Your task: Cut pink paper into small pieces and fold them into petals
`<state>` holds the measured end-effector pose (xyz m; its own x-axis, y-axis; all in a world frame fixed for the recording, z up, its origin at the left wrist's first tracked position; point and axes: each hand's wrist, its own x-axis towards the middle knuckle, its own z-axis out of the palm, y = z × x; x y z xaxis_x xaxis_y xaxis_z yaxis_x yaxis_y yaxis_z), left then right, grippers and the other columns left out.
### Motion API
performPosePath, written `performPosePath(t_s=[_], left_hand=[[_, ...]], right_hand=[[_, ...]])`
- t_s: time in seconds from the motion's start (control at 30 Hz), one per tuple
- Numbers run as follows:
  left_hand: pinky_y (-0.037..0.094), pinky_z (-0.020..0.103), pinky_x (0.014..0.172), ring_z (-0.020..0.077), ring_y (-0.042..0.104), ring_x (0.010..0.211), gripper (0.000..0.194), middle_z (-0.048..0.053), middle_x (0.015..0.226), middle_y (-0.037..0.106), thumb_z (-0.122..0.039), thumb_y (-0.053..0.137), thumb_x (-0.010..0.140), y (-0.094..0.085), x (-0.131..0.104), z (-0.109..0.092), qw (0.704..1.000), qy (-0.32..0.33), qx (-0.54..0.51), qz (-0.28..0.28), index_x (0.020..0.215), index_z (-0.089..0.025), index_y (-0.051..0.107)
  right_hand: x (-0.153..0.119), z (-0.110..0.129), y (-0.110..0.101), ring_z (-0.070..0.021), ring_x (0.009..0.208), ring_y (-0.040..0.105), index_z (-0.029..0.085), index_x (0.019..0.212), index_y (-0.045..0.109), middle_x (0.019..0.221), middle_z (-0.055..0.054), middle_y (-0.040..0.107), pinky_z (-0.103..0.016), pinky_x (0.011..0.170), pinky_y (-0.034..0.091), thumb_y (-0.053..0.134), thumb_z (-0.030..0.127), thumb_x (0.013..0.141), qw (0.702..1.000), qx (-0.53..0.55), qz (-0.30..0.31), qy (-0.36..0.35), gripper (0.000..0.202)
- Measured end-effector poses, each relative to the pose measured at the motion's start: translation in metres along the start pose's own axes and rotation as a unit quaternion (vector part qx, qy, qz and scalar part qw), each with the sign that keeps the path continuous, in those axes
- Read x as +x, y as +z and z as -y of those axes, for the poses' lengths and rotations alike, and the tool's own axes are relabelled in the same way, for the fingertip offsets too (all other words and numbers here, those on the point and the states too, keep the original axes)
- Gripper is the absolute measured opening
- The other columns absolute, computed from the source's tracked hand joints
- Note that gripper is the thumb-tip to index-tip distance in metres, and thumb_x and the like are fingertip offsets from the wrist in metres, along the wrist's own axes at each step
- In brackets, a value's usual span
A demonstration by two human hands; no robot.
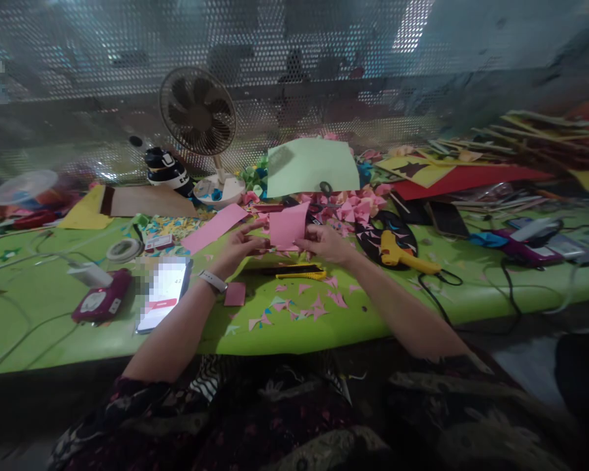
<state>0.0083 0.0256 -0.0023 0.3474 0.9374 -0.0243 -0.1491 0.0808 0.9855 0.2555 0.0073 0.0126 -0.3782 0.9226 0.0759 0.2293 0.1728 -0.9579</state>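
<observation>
A small pink paper piece is held up over the middle of the green table. My right hand pinches its lower right side between thumb and fingers. At the paper's left side is my left hand, its fingers spread and the tips close to the edge; whether they touch it is hard to see. Just below lies a yellow cutter. A small pink square rests near my left wrist, and pink scraps are scattered in front. A longer pink sheet lies beyond my left hand.
Behind stand a fan, a dark bottle and a pale green sheet over pink paper shapes. To the right lie a yellow glue gun with its cord and a red sheet. A phone and maroon power strip are left.
</observation>
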Motion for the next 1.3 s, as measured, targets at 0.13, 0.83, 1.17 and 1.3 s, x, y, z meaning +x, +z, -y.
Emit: performPosePath(t_s=[0.13,0.83,1.17,1.3], left_hand=[[0.056,0.024,0.067,0.0132,0.072,0.073,0.079,0.001,0.092,0.076,-0.041,0.087,0.065,0.004,-0.001,0.001,0.998,-0.002,-0.059,0.001,0.136,-0.025,0.057],[0.054,0.022,0.064,0.0103,0.064,0.065,0.04,-0.002,0.071,0.071,-0.046,0.092,0.056,0.012,0.005,0.005,0.977,0.132,-0.065,-0.153,0.074,-0.017,0.071],[0.051,0.018,0.059,0.0078,0.062,0.063,0.038,-0.003,0.069,0.069,-0.042,0.095,0.054,0.003,0.01,0.004,0.962,0.154,-0.143,-0.173,0.067,-0.017,0.069],[0.049,0.018,0.055,0.0075,0.06,0.06,0.039,-0.001,0.067,0.069,-0.044,0.094,0.054,0.001,0.012,0.004,0.964,0.153,-0.139,-0.166,0.069,-0.016,0.071]], right_hand=[[-0.001,-0.001,0.007,-0.0098,0.058,0.059,0.016,0.09,0.068,0.078,-0.001,0.07,-0.025,0.053,0.053,0.077,0.041,0.077,0.999,0.013,0.041,-0.006,0.03],[-0.007,0.006,0.009,-0.0239,0.088,0.064,0.018,0.096,0.071,0.099,-0.01,0.072,-0.036,0.075,0.049,0.081,0.054,0.072,0.951,-0.287,0.107,-0.045,0.044],[-0.013,0.015,-0.011,-0.0222,0.086,0.064,0.019,0.095,0.072,0.097,-0.008,0.072,-0.033,0.074,0.048,0.077,0.042,0.076,0.942,-0.292,0.163,-0.007,0.031],[-0.019,0.022,-0.031,-0.0214,0.095,0.068,0.021,0.102,0.074,0.104,-0.007,0.074,-0.036,0.085,0.053,0.084,0.044,0.069,0.99,-0.108,0.089,-0.01,0.042]])
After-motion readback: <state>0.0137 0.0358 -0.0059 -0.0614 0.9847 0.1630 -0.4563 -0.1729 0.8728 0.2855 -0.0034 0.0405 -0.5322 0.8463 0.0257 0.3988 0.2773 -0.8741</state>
